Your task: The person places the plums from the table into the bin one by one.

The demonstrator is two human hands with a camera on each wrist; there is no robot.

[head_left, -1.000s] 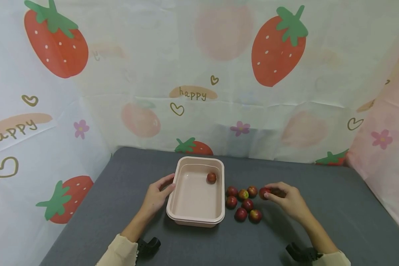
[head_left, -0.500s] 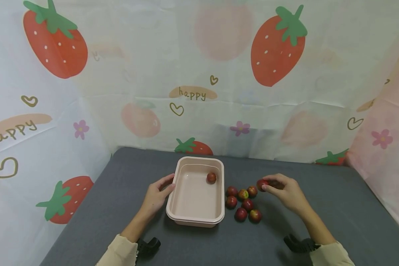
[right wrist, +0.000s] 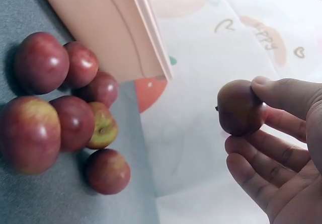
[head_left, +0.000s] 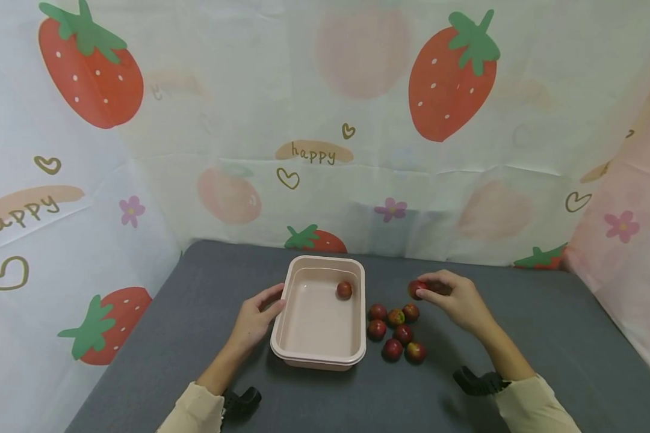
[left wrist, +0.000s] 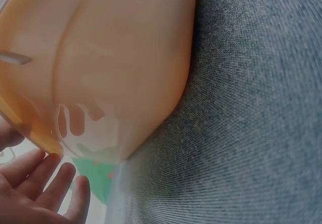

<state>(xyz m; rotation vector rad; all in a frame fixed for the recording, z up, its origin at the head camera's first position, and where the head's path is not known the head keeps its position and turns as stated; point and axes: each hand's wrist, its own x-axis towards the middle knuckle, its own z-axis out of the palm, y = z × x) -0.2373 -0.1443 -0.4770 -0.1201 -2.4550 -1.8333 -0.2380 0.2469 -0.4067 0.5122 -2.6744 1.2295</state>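
My right hand (head_left: 460, 300) pinches a dark red plum (head_left: 416, 290) between thumb and fingertips, raised off the table and right of the container. In the right wrist view that plum (right wrist: 241, 107) shows its small stem end. A pale pink rectangular container (head_left: 316, 325) stands on the table with one plum (head_left: 344, 290) inside, toward its far right corner. My left hand (head_left: 253, 319) is at the container's left side, its thumb and fingertips touching the rim. In the left wrist view the fingers (left wrist: 45, 176) lie fairly straight by the container's outer wall (left wrist: 121, 68).
Several red and yellowish plums (head_left: 403, 334) lie grouped on the grey tabletop (head_left: 325, 403), just right of the container. A white curtain (head_left: 238, 108) with strawberry prints hangs behind the table. Black wrist mounts (head_left: 482, 382) sit by the cream sleeves.
My right hand has lifted its plum higher and carried it left and away from me, toward the container. My left hand, the container and the other plums stay put.
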